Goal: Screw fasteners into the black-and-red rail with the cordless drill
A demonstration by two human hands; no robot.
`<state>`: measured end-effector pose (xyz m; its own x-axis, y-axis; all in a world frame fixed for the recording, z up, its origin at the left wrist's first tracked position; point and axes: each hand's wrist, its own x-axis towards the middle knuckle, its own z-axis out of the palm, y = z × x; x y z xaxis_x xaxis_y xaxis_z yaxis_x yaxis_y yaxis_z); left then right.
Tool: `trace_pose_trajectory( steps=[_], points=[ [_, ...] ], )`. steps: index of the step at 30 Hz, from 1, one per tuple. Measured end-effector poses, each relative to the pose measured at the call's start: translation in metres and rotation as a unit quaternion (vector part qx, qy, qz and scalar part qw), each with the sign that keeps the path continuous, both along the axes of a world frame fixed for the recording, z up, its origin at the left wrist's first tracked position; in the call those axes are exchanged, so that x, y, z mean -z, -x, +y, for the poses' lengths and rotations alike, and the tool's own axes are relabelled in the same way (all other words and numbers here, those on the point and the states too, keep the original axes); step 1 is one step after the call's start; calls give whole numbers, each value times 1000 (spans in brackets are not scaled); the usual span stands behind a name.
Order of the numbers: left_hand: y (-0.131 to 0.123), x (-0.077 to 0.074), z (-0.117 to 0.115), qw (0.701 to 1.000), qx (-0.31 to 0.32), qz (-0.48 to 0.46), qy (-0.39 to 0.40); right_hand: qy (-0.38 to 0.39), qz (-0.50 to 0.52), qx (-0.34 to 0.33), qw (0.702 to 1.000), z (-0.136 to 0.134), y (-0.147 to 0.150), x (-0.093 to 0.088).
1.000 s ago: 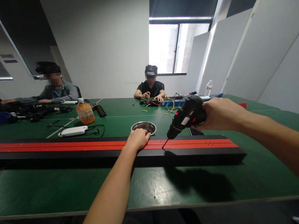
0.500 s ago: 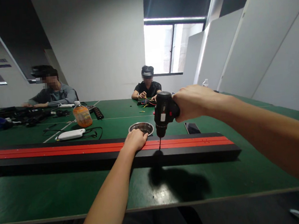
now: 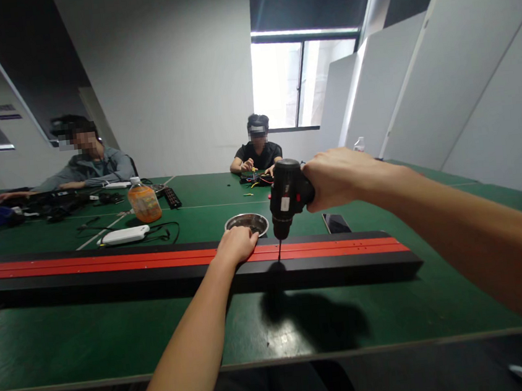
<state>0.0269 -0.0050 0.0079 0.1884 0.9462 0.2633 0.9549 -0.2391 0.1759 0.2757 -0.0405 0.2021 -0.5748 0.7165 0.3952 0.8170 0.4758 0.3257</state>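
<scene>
A long black beam (image 3: 343, 264) with a red strip (image 3: 317, 248) along its top lies across the table. My right hand (image 3: 334, 178) is wrapped around the handle of a black cordless drill (image 3: 284, 196), held upright. The drill's thin bit (image 3: 280, 250) points down and its tip meets the red strip. My left hand (image 3: 237, 244) is closed over the top of the beam, left of the bit; its fingertips are partly hidden at the far edge. Just behind it stands a round metal bowl (image 3: 264, 221), whose small contents I cannot make out.
Behind the beam lie a phone (image 3: 336, 223), a white power strip (image 3: 123, 235) with a cable, and an orange drink bottle (image 3: 144, 200). Two people sit across the green table (image 3: 209, 325); one handles wired parts (image 3: 257, 178). Dark equipment (image 3: 47, 205) lies far left.
My hands and the drill have barely moved; the bit stays on the red strip. At the far left, the seated person's arm has reached further left.
</scene>
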Motion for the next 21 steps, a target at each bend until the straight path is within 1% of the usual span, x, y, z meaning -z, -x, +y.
trace_pose_trajectory(
  steps=[8,15,18,21],
  points=[
    [1,1,1,1000,4,-11,-3,-4,-38,27,999,-7,1,-1],
    [3,0,0,999,4,-39,-5,16,-20,47,999,-16,-8,-1],
    [3,-2,-1,998,9,-54,-5,23,23,48,998,-17,-22,3],
    [3,-2,-1,998,19,-62,-9,42,119,9,992,-10,-40,16]
  ],
)
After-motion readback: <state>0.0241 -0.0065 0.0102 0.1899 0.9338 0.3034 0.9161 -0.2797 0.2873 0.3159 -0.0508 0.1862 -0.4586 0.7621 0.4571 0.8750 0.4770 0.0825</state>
